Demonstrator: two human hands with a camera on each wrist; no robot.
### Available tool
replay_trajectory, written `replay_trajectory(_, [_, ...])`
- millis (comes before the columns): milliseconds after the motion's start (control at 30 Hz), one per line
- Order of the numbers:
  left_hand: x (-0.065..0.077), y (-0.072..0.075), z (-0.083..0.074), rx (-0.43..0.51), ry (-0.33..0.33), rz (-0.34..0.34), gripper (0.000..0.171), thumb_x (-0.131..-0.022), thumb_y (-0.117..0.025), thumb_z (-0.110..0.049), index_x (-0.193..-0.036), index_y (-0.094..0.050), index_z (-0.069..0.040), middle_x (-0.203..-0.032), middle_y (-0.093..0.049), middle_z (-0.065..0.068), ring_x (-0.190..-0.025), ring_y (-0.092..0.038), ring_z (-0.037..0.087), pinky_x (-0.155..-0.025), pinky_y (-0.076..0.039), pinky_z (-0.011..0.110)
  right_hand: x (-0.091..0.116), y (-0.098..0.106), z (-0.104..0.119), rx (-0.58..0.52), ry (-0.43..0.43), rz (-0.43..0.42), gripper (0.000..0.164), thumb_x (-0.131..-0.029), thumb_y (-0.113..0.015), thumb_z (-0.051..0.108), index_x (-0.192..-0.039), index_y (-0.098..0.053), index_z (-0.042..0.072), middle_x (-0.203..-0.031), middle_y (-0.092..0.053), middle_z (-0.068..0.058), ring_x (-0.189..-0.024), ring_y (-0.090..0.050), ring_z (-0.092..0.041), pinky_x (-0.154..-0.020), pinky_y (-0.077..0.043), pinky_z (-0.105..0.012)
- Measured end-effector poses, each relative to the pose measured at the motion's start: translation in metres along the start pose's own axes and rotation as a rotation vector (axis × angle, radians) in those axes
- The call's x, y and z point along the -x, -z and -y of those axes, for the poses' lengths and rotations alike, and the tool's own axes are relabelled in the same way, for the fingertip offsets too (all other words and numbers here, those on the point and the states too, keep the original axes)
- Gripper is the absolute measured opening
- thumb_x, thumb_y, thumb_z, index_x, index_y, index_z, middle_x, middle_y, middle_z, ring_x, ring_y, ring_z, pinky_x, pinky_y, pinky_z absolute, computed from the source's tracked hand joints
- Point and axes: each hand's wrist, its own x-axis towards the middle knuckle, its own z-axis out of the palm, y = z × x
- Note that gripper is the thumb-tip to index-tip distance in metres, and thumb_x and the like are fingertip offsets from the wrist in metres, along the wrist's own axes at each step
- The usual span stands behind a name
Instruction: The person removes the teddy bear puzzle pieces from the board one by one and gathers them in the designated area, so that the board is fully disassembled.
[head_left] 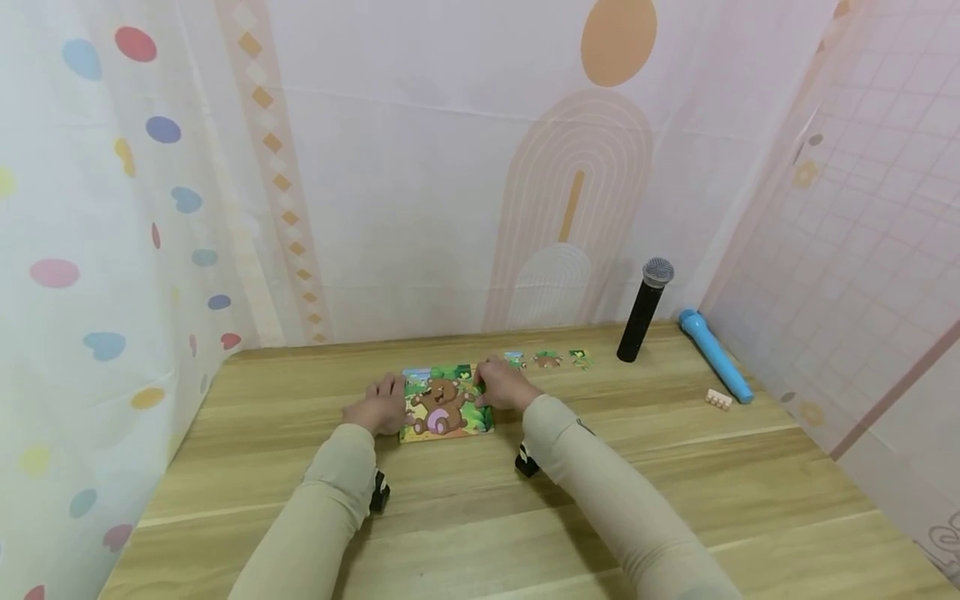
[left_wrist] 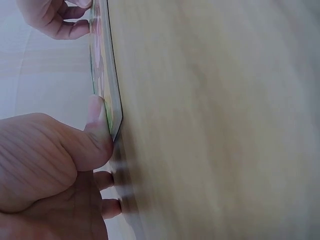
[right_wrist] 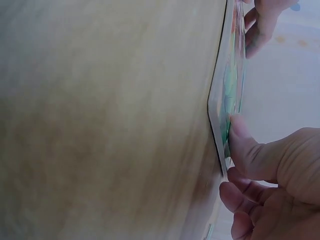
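A jigsaw puzzle point(head_left: 438, 408) with a brown bear on a green background lies flat on the wooden table in the head view. My left hand point(head_left: 380, 406) is at its left edge. In the left wrist view the thumb point(left_wrist: 98, 120) rests on the puzzle's corner, while other fingers touch the table beside it. My right hand point(head_left: 504, 383) holds the right edge near the upper corner. In the right wrist view its thumb point(right_wrist: 242, 145) lies on top, with curled fingers against the side. Some fingertips are hidden.
Several loose puzzle pieces point(head_left: 547, 359) lie right of the puzzle, by the back edge. A black microphone point(head_left: 641, 321) stands upright farther right. Beyond it lie a blue stick-shaped microphone-like thing point(head_left: 716, 357) and a small pale pink block point(head_left: 718, 399). A patterned curtain point(head_left: 420, 167) hangs behind the table.
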Motion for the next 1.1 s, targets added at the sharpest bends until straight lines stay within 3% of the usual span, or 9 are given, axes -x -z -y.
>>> replay_trajectory(367, [-0.004, 0.002, 0.0, -0.008, 0.001, 0.003, 0.082, -0.105, -0.055, -0.029, -0.163, -0.003, -0.003, -0.168, 0.008, 0.021, -0.152, 0.003, 0.047, -0.099, -0.008, 0.089, -0.004, 0.001, 0.002, -0.067, -0.004, 0.003, 0.026, -0.088, -0.079, 0.012, -0.104, -0.06, 0.004, -0.102, -0.055, -0.005, -0.093, -0.052, -0.018, -0.087, -0.051, -0.036])
replay_trajectory(667, [0.006, 0.005, -0.005, -0.007, 0.004, 0.021, 0.082, -0.105, -0.054, -0.03, -0.162, -0.002, -0.002, -0.168, 0.009, 0.022, -0.152, 0.004, 0.047, -0.101, -0.006, 0.088, -0.002, 0.002, 0.0, -0.119, 0.018, 0.018, 0.033, -0.09, -0.077, 0.01, -0.116, -0.062, -0.001, -0.106, -0.059, -0.008, -0.097, -0.053, -0.019, -0.09, -0.051, -0.036])
replay_trajectory(800, [0.012, 0.008, -0.009, 0.028, -0.007, 0.007, 0.076, -0.104, -0.058, -0.028, -0.161, -0.014, -0.007, -0.168, 0.001, 0.021, -0.152, -0.001, 0.047, -0.101, -0.005, 0.088, -0.001, 0.001, -0.002, -0.107, 0.037, 0.011, 0.035, -0.09, -0.077, 0.01, -0.119, -0.062, -0.002, -0.111, -0.06, -0.009, -0.1, -0.054, -0.02, -0.093, -0.051, -0.036])
replay_trajectory(900, [0.008, 0.005, -0.005, 0.047, -0.023, -0.006, 0.068, -0.104, -0.058, -0.024, -0.16, -0.021, -0.014, -0.167, -0.004, 0.019, -0.152, -0.004, 0.047, -0.1, -0.006, 0.089, 0.0, 0.0, -0.002, -0.108, 0.046, 0.008, 0.034, -0.091, -0.077, 0.01, -0.118, -0.061, -0.001, -0.113, -0.06, -0.01, -0.102, -0.055, -0.02, -0.093, -0.051, -0.036])
replay_trajectory(1100, [0.0, 0.002, 0.001, -0.01, -0.057, 0.005, 0.067, -0.105, -0.056, -0.024, -0.162, -0.02, -0.024, -0.167, -0.001, 0.02, -0.151, -0.004, 0.049, -0.096, -0.01, 0.091, 0.001, -0.002, -0.002, -0.115, 0.051, 0.003, 0.033, -0.091, -0.076, 0.008, -0.119, -0.061, -0.002, -0.117, -0.059, -0.012, -0.106, -0.056, -0.022, -0.095, -0.051, -0.036])
